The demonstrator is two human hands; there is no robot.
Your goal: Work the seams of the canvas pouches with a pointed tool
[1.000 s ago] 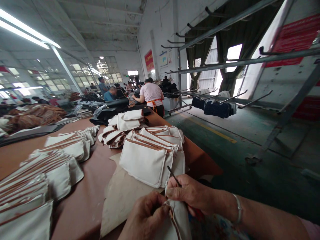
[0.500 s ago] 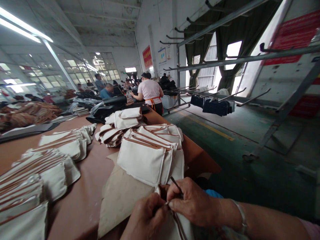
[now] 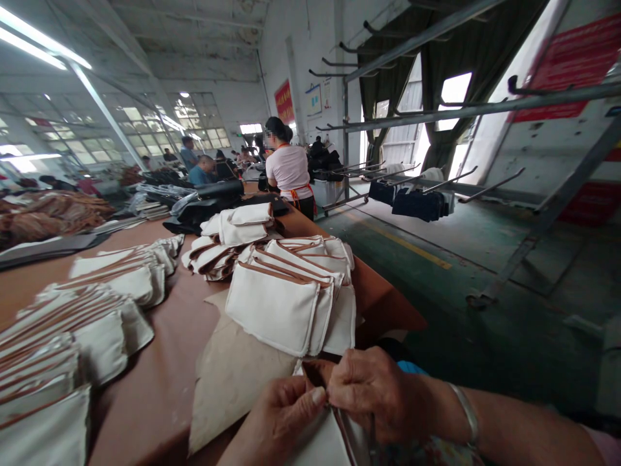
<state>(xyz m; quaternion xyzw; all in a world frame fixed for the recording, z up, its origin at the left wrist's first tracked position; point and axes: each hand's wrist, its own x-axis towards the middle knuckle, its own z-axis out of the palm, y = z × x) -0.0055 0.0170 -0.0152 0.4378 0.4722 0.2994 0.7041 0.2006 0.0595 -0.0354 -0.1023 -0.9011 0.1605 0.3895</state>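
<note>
A cream pouch (image 3: 317, 440) with brown trim is in front of me at the bottom of the view, its brown lining showing at the parted top edge. My left hand (image 3: 284, 414) pinches the near side of that edge, the thumb lying over the trim. Closed on the same edge from the right is my right hand (image 3: 371, 391), its knuckles up and fingertips partly hidden. A thin dark strip shows faintly under the right hand; its kind is unclear. Just beyond both hands, a stack of similar cream pouches (image 3: 272, 307) leans on the table.
Rows of cream pouches (image 3: 104, 343) cover the left of the brown table (image 3: 167, 362). A beige sheet (image 3: 233, 382) lies under the near stack. On the right stands a metal rack (image 3: 436, 116) with dark items hanging. A person in a pale shirt (image 3: 290, 169) stands beyond the table.
The thin dark tool that stuck up from my right hand no longer shows there. My right fingers have curled over the pouch edge, and my left thumb lies flatter along it.
</note>
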